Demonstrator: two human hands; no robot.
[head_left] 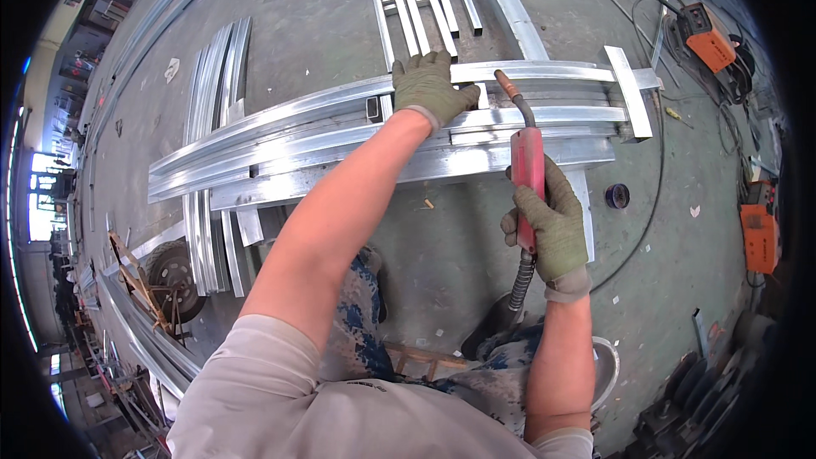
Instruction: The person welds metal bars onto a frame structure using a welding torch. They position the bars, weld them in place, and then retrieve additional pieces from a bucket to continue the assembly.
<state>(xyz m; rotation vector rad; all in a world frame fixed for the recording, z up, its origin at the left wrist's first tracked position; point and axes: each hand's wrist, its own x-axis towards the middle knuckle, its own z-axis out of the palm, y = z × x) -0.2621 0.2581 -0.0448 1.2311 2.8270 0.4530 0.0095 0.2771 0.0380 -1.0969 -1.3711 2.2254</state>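
My left hand point(429, 87), in a green work glove, lies with its fingers spread on long shiny metal profiles point(289, 123) that run across in front of me. My right hand point(557, 225), gloved the same way, is closed round the red handle of a welding torch point(528, 161). Its bent neck and copper-coloured nozzle point up and left, over the profiles to the right of my left hand. I cannot tell whether the nozzle touches the metal. A short flat crosspiece point(627, 93) sits across the right ends of the profiles.
Several square tubes point(408, 0) stretch away beyond the profiles. A stack of channels point(206, 85) lies crosswise at the left, near a wheel point(174, 280). Orange machines point(710, 38) with cables stand at the right. A small round tin point(618, 196) is on the floor.
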